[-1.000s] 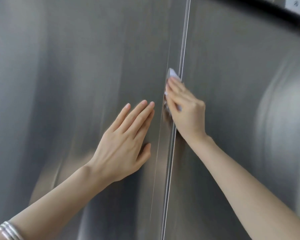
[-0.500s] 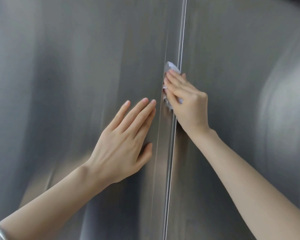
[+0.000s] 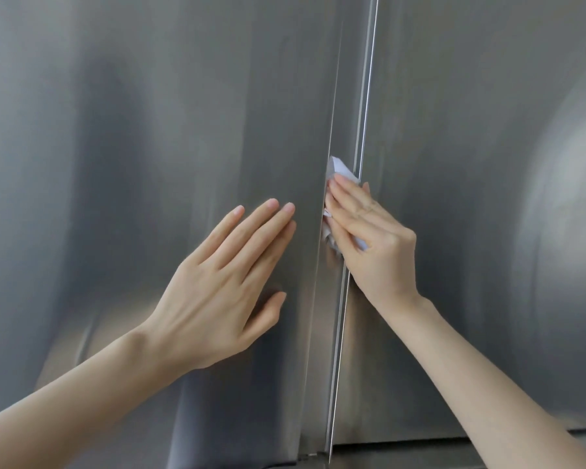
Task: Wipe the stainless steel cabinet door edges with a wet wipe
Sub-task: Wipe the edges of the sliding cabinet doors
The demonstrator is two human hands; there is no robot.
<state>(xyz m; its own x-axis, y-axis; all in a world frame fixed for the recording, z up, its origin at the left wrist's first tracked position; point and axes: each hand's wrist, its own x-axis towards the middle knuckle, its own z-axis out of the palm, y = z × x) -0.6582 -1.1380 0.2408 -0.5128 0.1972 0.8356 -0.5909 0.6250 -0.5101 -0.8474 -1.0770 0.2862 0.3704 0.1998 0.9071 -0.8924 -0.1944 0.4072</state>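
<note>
The wet wipe (image 3: 341,168) sits at mid height in the vertical channel (image 3: 361,96) between the left door (image 3: 132,130) and the right door (image 3: 487,147). The right hand (image 3: 374,247) holds it there. Its fingers are close together and bent over the wipe, with the thumb behind, and they press the wad against the left door's turned edge. White corners show above and below the fingers. The left hand (image 3: 217,292) lies flat on the left door just beside that edge, fingers straight and together, thumb spread, holding nothing. It probably braces the panel against wiping pressure. Above the wipe the channel runs unobstructed to the top of the view. Below, it passes between the left thumb and the right wrist to the doors' bottom edge (image 3: 403,443), narrow but free
</note>
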